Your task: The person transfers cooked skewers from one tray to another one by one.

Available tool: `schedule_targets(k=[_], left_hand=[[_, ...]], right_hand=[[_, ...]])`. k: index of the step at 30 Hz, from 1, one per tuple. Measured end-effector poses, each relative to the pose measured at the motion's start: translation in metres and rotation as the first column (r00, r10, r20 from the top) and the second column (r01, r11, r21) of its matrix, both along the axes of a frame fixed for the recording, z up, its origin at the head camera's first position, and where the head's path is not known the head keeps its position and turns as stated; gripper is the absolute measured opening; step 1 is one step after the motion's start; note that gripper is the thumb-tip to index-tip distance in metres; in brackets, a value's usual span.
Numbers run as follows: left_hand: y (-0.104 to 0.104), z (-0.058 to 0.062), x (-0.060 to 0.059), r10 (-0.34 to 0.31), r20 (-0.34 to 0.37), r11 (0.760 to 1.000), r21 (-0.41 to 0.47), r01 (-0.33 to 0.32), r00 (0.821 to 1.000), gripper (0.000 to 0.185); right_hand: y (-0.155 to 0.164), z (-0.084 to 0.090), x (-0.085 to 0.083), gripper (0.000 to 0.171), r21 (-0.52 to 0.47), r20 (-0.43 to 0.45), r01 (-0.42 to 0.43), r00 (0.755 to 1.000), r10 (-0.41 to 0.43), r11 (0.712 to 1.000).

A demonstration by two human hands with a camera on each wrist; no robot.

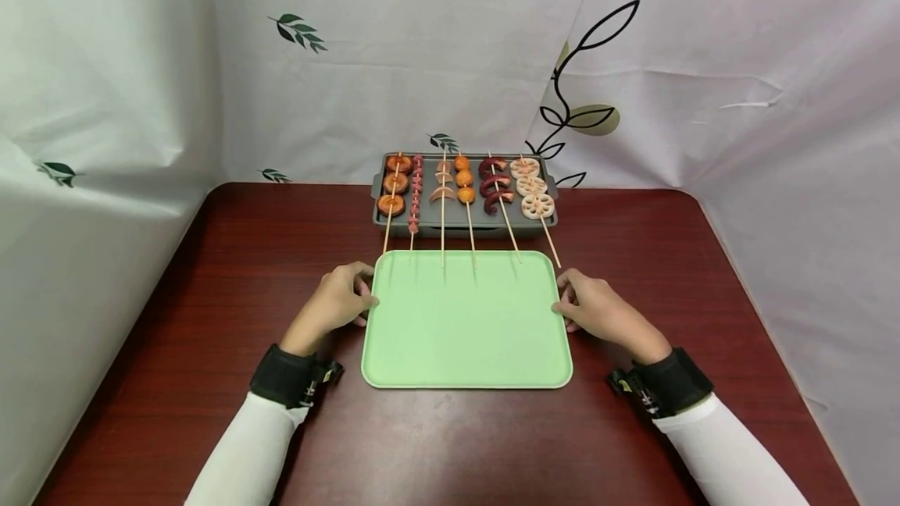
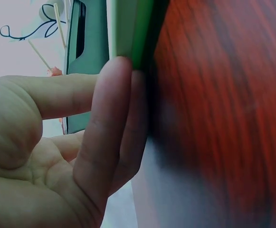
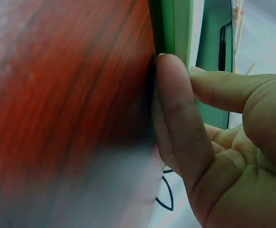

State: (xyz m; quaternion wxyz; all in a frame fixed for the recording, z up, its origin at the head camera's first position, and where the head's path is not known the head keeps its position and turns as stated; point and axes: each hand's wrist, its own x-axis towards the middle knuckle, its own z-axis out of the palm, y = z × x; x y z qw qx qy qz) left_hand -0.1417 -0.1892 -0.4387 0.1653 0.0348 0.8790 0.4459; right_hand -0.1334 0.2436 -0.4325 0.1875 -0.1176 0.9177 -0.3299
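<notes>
A light green rectangular tray point(image 1: 467, 322) lies in front of the grill, its surface bare. At its left edge my left hand point(image 1: 336, 299) pinches the rim between thumb and fingers. The right hand point(image 1: 596, 307) grips the opposite edge in the same way. In the left wrist view, fingers point(image 2: 111, 109) press against the side of the tray point(image 2: 126, 28), close above the wood. Fingers point(image 3: 178, 90) hold the tray point(image 3: 180, 28) likewise in the right wrist view. Whether the tray touches the table cannot be told.
Behind the tray stands a dark grey grill point(image 1: 453, 230) with several skewers, including mushroom slices point(image 1: 395, 183), orange balls point(image 1: 464, 177), octopus tentacles point(image 1: 496, 186) and lotus root slices point(image 1: 532, 186). Skewer sticks reach over the tray's far edge. White cloth point(image 1: 394, 92) surrounds the red-brown table point(image 1: 457, 451).
</notes>
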Motion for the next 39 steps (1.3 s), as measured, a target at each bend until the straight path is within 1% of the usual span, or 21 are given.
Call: schedule_targets(k=[3, 7, 13, 17, 19, 22, 25, 29, 31, 33, 35, 37, 39], left_hand=[[0.000, 0.000, 0.001, 0.002, 0.003, 1.000, 0.004, -0.002, 1.000, 0.052], [0.000, 0.000, 0.000, 0.006, 0.012, 1.000, -0.004, -0.006, 1.000, 0.053], [0.001, 0.000, 0.000, 0.008, 0.013, 1.000, -0.016, -0.008, 1.000, 0.054], [0.002, 0.001, 0.001, 0.011, 0.011, 1.000, -0.020, -0.011, 1.000, 0.053], [0.002, 0.001, 0.001, 0.014, 0.011, 1.000, -0.019, -0.014, 1.000, 0.052], [0.003, 0.001, 0.002, 0.021, 0.012, 1.000, -0.016, -0.020, 1.000, 0.051], [0.004, 0.001, 0.002, 0.026, 0.015, 1.000, -0.015, -0.026, 1.000, 0.051], [0.004, 0.001, 0.002, 0.031, 0.014, 0.999, -0.015, -0.031, 0.999, 0.051], [0.004, 0.000, 0.002, 0.029, 0.012, 0.999, -0.014, -0.028, 1.000, 0.051], [0.004, 0.000, 0.002, 0.030, 0.014, 0.999, -0.014, -0.030, 0.999, 0.051], [0.004, -0.001, 0.003, 0.027, 0.015, 1.000, -0.014, -0.027, 1.000, 0.051], [0.004, -0.001, 0.002, 0.026, 0.014, 1.000, -0.017, -0.025, 1.000, 0.052], [0.003, -0.001, 0.002, 0.024, 0.011, 1.000, -0.019, -0.024, 1.000, 0.052]], right_hand=[[0.002, 0.000, -0.001, 0.039, 0.018, -0.032, -0.002, 0.999, 0.002, 1.000], [0.006, 0.003, -0.004, 0.047, 0.054, -0.118, 0.008, 0.993, -0.002, 0.999], [0.010, 0.014, -0.006, 0.068, 0.067, -0.199, 0.038, 0.980, -0.024, 0.997], [0.011, 0.018, -0.008, 0.071, 0.056, -0.261, 0.054, 0.965, -0.037, 0.997], [0.011, 0.019, -0.011, 0.070, 0.032, -0.267, 0.067, 0.962, -0.056, 0.997], [0.011, 0.021, -0.015, 0.069, -0.035, -0.234, 0.094, 0.967, -0.100, 0.995], [0.011, 0.022, -0.020, 0.068, -0.122, -0.167, 0.122, 0.976, -0.141, 0.985], [0.010, 0.024, -0.027, 0.067, -0.234, -0.070, 0.141, 0.984, -0.162, 0.962], [0.009, 0.024, -0.031, 0.067, -0.288, -0.021, 0.158, 0.985, -0.171, 0.945], [0.008, 0.023, -0.035, 0.066, -0.339, 0.031, 0.184, 0.982, -0.185, 0.923], [0.007, 0.023, -0.038, 0.063, -0.395, 0.083, 0.216, 0.976, -0.199, 0.893], [0.005, 0.022, -0.041, 0.059, -0.461, 0.142, 0.252, 0.967, -0.210, 0.851], [0.004, 0.021, -0.044, 0.056, -0.529, 0.203, 0.284, 0.957, -0.206, 0.800]])
